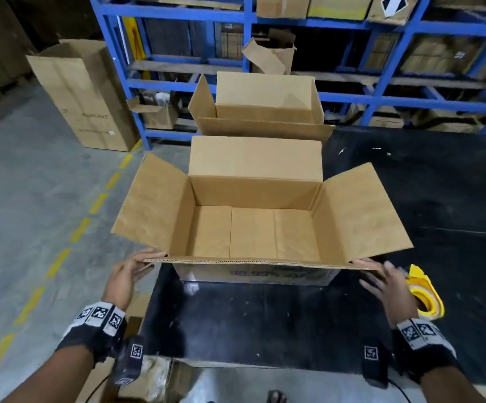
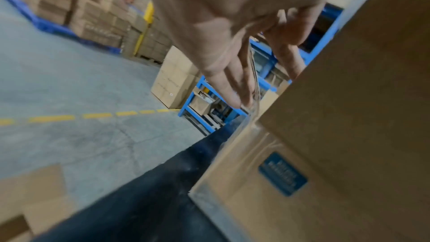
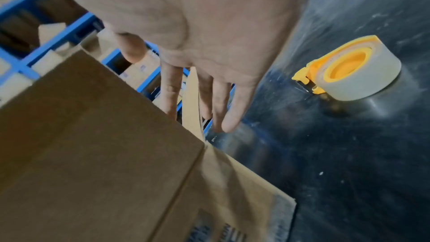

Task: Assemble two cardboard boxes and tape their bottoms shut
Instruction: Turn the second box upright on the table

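1. The near brown corrugated cardboard box stood upright and open-topped on the black glossy tabletop, directly ahead of the person, its four top flaps splayed outward and its floor flaps lying closed inside.
2. Its long axis ran left to right across the person's front, so the near long flap presented its raw corrugated edge toward both hands.
3. The left hand sat at the left corner of that flap, fingers nearly straight and lightly bent; the thumb seemed to touch the edge, though whether it pinched the cardboard could not be told.
4. The right hand sat at the right corner, fingers spread and straight, holding nothing, touching or just short of the flap.
5. Both hands were about equally near, one at each end of the flap, so a two-handed move on the box looked to be the fitting one.
6. A second brown cardboard box, also open-topped, stood just behind the first on the same table.
7. The clear tape roll in its yellow plastic dispenser lay on the table just right of the right hand, nearer that hand.
8. Blue steel shelving with cartons stood beyond.
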Demonstrator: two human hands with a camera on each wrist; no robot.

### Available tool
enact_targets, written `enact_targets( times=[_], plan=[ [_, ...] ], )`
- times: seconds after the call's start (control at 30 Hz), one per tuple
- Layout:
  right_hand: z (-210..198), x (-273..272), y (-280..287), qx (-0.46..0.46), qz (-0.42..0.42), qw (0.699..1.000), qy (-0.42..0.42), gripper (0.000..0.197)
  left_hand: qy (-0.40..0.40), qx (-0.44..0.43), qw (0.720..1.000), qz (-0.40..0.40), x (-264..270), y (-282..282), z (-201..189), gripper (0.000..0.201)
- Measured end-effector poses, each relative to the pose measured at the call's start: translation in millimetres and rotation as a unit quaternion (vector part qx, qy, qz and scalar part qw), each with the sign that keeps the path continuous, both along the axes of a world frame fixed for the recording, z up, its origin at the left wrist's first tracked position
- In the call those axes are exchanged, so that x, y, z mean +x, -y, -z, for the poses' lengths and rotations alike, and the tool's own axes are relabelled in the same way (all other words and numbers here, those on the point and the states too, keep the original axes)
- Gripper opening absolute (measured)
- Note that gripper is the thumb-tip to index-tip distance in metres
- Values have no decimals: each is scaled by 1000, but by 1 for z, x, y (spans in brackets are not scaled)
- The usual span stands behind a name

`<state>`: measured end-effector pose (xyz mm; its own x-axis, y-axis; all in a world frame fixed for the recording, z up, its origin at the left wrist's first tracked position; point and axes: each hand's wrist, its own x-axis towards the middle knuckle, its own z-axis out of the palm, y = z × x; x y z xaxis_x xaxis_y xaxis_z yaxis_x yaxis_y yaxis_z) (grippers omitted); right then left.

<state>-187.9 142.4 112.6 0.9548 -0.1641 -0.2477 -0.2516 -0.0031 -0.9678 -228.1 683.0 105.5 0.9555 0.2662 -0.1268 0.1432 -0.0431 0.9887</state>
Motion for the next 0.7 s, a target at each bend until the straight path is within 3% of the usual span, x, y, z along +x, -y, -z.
enact_targets(
  times=[0.03,0.07,0.13,0.17,0.23,0.27,0.33,0.37,0.47,0.53,0.63,0.7],
  plan=[
    [-3,2,-2,20,14,1000,-4,81,-19,-50,998,-13,1,2,-6,45],
    [-8,3,-7,26,26,999,0,76,-31,-82,996,-21,1,8,-15,42],
    [-12,1,-16,27,45,998,18,46,-22,-94,995,-30,0,20,-25,31],
    [-10,-1,-18,34,64,997,31,40,-7,-99,994,-45,-2,24,-25,28],
    [-4,-5,-18,77,84,992,46,51,3,-103,993,-65,-5,23,-18,41],
    [-4,-7,-17,97,69,992,51,55,7,-91,994,-56,-8,21,-17,57],
    [-1,-8,-12,89,2,994,66,73,2,-26,1000,12,-10,13,-15,93],
    [-2,-7,-9,48,-54,995,73,75,-1,14,998,54,-10,10,-15,96],
    [-15,2,-9,-59,-205,975,55,69,-21,114,976,182,-4,12,-24,75],
    [-27,9,-11,-77,-249,965,29,73,-52,152,957,243,5,12,-32,69],
    [-35,20,-5,-136,-321,937,14,90,-124,178,920,326,17,6,-45,78],
    [-36,25,1,-194,-374,907,-6,89,-168,189,900,355,23,3,-54,84]
  ],
)
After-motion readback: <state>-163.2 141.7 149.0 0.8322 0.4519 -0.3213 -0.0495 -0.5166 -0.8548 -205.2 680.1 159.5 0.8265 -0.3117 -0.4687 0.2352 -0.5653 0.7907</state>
